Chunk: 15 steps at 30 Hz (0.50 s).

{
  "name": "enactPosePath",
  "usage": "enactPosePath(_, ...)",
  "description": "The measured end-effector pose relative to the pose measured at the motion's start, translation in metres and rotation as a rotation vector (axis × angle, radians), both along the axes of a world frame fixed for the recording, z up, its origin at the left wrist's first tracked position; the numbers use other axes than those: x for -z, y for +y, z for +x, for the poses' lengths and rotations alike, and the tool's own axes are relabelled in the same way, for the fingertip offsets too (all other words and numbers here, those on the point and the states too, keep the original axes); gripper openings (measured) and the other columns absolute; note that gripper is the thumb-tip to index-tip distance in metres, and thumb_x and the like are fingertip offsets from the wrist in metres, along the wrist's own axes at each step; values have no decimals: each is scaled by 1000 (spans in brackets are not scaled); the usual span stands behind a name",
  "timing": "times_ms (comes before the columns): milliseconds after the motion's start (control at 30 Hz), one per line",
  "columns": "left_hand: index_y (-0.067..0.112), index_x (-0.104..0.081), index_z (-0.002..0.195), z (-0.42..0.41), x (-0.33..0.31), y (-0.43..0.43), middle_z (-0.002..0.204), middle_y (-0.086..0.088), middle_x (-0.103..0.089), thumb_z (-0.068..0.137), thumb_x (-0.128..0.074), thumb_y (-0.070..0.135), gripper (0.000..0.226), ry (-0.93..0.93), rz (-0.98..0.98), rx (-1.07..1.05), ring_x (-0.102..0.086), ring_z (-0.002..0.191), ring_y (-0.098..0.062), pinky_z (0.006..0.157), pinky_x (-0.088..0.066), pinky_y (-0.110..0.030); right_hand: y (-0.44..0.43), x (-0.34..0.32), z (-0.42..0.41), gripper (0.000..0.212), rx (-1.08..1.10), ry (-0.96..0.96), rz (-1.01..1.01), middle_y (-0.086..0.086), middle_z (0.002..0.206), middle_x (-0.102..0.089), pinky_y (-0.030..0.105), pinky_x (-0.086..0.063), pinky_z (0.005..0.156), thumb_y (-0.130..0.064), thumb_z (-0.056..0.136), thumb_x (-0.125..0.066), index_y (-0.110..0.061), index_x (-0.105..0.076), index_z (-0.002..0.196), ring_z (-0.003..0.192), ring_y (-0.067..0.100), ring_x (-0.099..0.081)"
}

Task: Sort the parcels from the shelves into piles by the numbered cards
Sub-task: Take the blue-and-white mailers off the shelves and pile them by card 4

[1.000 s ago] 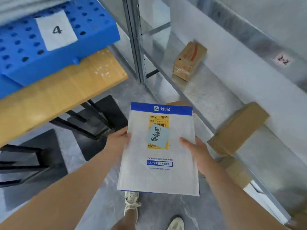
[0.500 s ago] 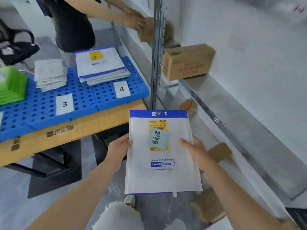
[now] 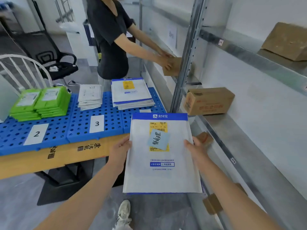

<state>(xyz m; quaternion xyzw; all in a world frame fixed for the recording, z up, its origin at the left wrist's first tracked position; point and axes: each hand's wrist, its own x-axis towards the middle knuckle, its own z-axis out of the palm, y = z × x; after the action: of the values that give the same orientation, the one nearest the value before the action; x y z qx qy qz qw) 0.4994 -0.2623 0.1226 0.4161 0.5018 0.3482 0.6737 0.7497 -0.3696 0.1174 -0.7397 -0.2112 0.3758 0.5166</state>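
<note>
Mid-carry: the left hand (image 3: 120, 151) and right hand (image 3: 195, 147) pinch opposite edges of the blue-banded mailer (image 3: 161, 178) at centre frame; next, probably lay it on the matching stack (image 3: 131, 94) above.

A black office chair (image 3: 60, 67), a white chair (image 3: 23, 55) — a person (image 3: 109, 39) beyond.

Your white, blue-banded mailer (image 3: 161, 171) lies flat between left hand (image 3: 120, 151) and right hand (image 3: 195, 149).
Yellow label (image 3: 157, 126) and blue note (image 3: 158, 139) on its face; green pile (image 3: 53, 101) behind card 2 (image 3: 36, 133), white pile (image 3: 89, 97) behind card 3 (image 3: 97, 123).
</note>
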Motion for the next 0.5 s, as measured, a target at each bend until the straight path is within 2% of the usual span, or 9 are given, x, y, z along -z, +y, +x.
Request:
enactPosePath(100,18,-66,121,-2,-3,43,113,0,-71,93,-57,8,31,-6,3,-38,-65,109,-22,99,-49,-47,42,-12,-2,21,-24,-30,-3,1,102,-69,38,-54,81,-24,95,-58,-17,-58,114,91,22,-67)
enactPosePath(200,17,-67,116,2,-6,92,110,-1,-72,93,-56,5,28,-32,4,-48,-66,105,-23,96,-51,-47,89,-21,1,15,-40,-57,-18,1,104,-69,44,-55,87,-27,95,-57,-21,-59,108,94,23,-67)
enactPosePath(300,17,-67,120,7,-10,139,110,-1,-72,92,-57,5,32,-45,40,-41,-67,103,-20,97,-51,-44,139,-30,6,6,-17,-66,-16,3,105,-68,46,-54,90,-23,96,-58,-24,-59,101,97,25,-66)
enactPosePath(400,16,-65,122,11,-13,185,112,-4,-71,92,-57,4,34,-66,40,-56,-64,96,-16,100,-48,-43,186,-39,8,12,-7,-83,-17,3,107,-69,48,-54,90,-24,95,-58,-22,-59,107,97,25,-67)
enactPosePath(500,15,-65,122,15,-13,233,117,-5,-68,92,-59,4,32,-73,34,-49,-63,107,-21,101,-48,-40,226,-46,12,15,-4,-89,-26,3,107,-68,49,-54,90,-26,95,-58,-23,-58,110,96,25,-67)
